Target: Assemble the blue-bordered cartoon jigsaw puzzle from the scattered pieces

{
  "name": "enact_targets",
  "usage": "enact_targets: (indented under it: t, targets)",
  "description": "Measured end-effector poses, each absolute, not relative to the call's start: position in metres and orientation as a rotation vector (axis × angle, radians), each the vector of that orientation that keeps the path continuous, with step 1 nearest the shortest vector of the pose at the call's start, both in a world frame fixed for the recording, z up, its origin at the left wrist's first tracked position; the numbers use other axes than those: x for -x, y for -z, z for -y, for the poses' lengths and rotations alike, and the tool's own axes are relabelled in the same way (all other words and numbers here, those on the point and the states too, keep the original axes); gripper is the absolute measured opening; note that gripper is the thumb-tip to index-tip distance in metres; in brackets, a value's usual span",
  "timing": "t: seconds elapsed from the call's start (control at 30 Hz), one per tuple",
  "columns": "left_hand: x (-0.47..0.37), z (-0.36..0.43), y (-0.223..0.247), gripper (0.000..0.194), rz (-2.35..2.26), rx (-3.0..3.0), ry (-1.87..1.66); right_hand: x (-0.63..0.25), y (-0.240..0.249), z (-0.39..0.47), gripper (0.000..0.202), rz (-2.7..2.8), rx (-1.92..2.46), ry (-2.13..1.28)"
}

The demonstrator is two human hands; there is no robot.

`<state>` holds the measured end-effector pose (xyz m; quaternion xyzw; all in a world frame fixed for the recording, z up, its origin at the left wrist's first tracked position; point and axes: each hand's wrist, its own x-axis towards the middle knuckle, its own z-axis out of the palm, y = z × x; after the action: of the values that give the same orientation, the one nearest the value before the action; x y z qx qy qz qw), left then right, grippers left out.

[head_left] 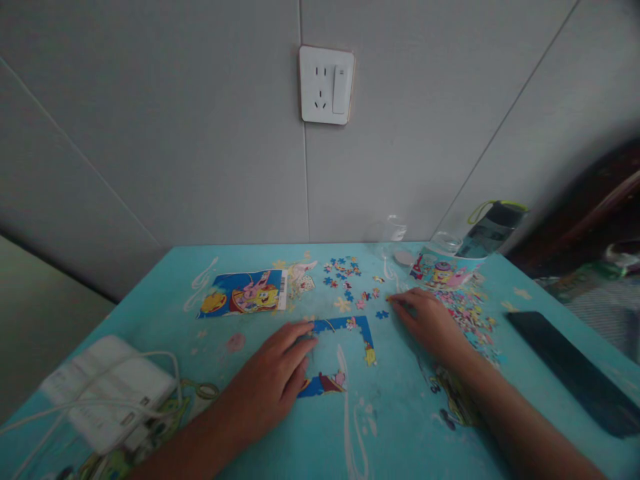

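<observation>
My left hand [277, 373] lies over the left side of a partly joined jigsaw border [369, 333], its fingers stretched out and slightly apart. They hide part of that border; a lower strip [325, 385] with a dark red and pink print shows beside them. My right hand [425, 317] is pinched at the fingertips around a small puzzle piece [389, 299], of which only a yellowish edge shows. Close to it lie a loose blue piece [382, 315] and several mixed pieces [370, 297]. A group of blue pieces [342, 268] sits farther back.
A cartoon picture sheet [245, 293] lies at back left. On the right are a heap of pieces [463, 310], a printed tub [443, 270], a bottle [493, 230] and a dark flat object [570, 373]. A white power strip [107, 390] with cables lies front left.
</observation>
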<state>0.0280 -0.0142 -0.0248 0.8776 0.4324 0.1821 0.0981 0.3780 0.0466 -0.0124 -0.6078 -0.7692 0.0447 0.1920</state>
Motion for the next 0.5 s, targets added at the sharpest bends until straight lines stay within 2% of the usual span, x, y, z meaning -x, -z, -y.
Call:
enact_targets:
  t: [0.3,0.5]
  targets:
    - [-0.022,0.009,0.022,0.038,-1.337,-2.609,-0.637,-0.377,0.011,-0.046,0.031,2.153,1.699,-0.13]
    - [-0.001,-0.012,0.024,0.044,-1.594,-2.526,-0.774,-0.378,0.012,-0.043,0.032,2.167,1.618,-0.139]
